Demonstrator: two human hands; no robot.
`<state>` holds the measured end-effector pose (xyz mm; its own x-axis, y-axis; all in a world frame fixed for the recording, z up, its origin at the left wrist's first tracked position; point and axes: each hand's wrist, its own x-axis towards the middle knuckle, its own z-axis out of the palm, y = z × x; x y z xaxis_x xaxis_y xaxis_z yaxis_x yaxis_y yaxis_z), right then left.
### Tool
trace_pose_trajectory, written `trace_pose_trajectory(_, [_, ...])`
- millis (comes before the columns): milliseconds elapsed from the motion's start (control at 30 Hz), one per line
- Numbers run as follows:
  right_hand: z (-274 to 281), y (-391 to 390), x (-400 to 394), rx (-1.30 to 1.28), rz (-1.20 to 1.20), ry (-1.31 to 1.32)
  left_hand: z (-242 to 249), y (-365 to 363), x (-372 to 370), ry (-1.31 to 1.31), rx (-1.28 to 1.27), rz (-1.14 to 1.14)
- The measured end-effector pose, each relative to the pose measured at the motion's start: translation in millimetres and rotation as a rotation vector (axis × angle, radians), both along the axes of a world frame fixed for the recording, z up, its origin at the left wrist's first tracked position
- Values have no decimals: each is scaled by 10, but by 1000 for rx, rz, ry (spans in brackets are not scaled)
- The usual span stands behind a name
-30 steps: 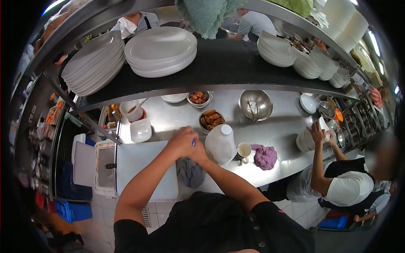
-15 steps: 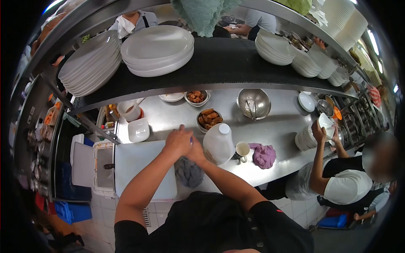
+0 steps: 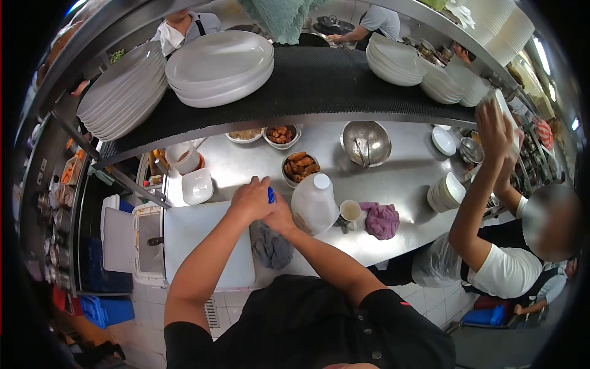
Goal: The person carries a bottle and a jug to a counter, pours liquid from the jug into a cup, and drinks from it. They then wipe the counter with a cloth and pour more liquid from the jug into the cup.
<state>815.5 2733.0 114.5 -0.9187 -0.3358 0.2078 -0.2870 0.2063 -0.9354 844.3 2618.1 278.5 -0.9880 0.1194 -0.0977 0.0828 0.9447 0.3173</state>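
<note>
My left hand [image 3: 251, 200] and my right hand [image 3: 279, 214] are together above the counter, at the right edge of a white cutting board [image 3: 212, 237]. Between them shows a small blue object [image 3: 271, 195]; most of it is covered by my fingers, and its kind cannot be made out. Both hands look closed around it. Just below them lies a crumpled grey cloth [image 3: 273, 247]. A white plastic jug [image 3: 313, 206] with a white cap stands close to my right hand. Beyond the hands is a bowl of browned food pieces [image 3: 301, 166].
Right of the jug are a mug [image 3: 350, 211] and a purple cloth [image 3: 382, 220]. A steel bowl [image 3: 367, 145] holds a utensil. Above runs a shelf [image 3: 319, 80] with stacked plates [image 3: 219, 64]. At right, a co-worker [image 3: 510, 264] raises white dishware beside stacked bowls [image 3: 447, 194].
My hands have shifted slightly, and more of the blue object shows between them. The co-worker at right has lifted dishware from counter level up to the shelf. The view has tilted a little.
</note>
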Motion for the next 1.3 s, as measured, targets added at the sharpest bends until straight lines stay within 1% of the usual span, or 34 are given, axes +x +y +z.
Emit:
trace_pose_trajectory(67, [-23, 10, -6, 48, 4, 0, -128, 61, -78, -77, -106, 132])
trace_pose_trajectory(200, [31, 31, 13, 76, 4, -70, -74, 14, -25, -74, -28, 77])
trace_pose_trajectory(267, [81, 16, 7, 86, 6, -78, -85, -11, 17, 3, 2, 51])
trace_pose_trajectory(300, [96, 11, 24, 53, -12, -60, -114, -36, 51, 3, 3, 49])
trace_pose_trajectory(367, [109, 8, 76, 20, -33, -48, -195, -92, 145, 174, 99, 85])
trace_pose_trajectory(400, [171, 2, 110, -26, -53, -27, -223, -102, 204, 171, 98, 81])
trace_pose_trajectory(467, [340, 3, 159, -72, -76, -4, -256, -109, 304, 277, 245, 111])
trace_pose_trajectory(500, [439, 36, 208, -85, -56, -9, -207, -95, 349, 274, 247, 107])
trace_pose_trajectory(567, [647, 206, 390, -91, -48, -26, -8, -11, 525, 264, 436, 146])
trace_pose_trajectory(600, [789, 347, 464, -103, 38, 18, 66, 54, 606, 265, 440, 144])
trace_pose_trajectory(633, [835, 478, 534, -116, 121, 58, 123, 148, 717, 261, 510, 95])
trace_pose_trajectory(667, [725, 578, 569, -145, 148, 119, 122, 252, 813, 258, 580, 47])
trace_pose_trajectory(700, [696, 702, 651, -142, 146, 120, 81, 359, 888, 258, 582, 44])
trace_pose_trajectory(767, [625, 989, 851, -187, 224, -21, -16, 591, 1036, 297, 600, 11])
trace_pose_trajectory(800, [564, 1117, 929, -186, 222, -22, -79, 703, 1088, 296, 602, 10])
trace_pose_trajectory(867, [377, 1360, 1060, -123, 196, -134, -258, 922, 1162, 240, 655, -12])
trace_pose_trajectory(967, [239, 1595, 1196, -115, 126, -197, -575, 1163, 1184, 192, 649, -44])
trace_pose_trajectory(1033, [139, 1690, 1199, -112, 106, -191, -686, 1244, 1167, 205, 653, -70])
trace_pose_trajectory(1100, [83, 1737, 1154, -84, 83, -64, -747, 1306, 1157, 352, 708, -141])
trace_pose_trajectory(1133, [94, 1763, 1160, -86, 80, -67, -755, 1329, 1166, 347, 708, -143])
trace_pose_trajectory(1200, [147, 1805, 1129, -5, 100, 34, -761, 1339, 1174, 452, 744, -127])
trace_pose_trajectory(1233, [141, 1858, 1094, -6, 99, 34, -778, 1334, 1188, 451, 743, -129])
trace_pose_trajectory(1300, [191, 2032, 1021, 219, 215, 128, -828, 1322, 1246, 540, 795, -109])
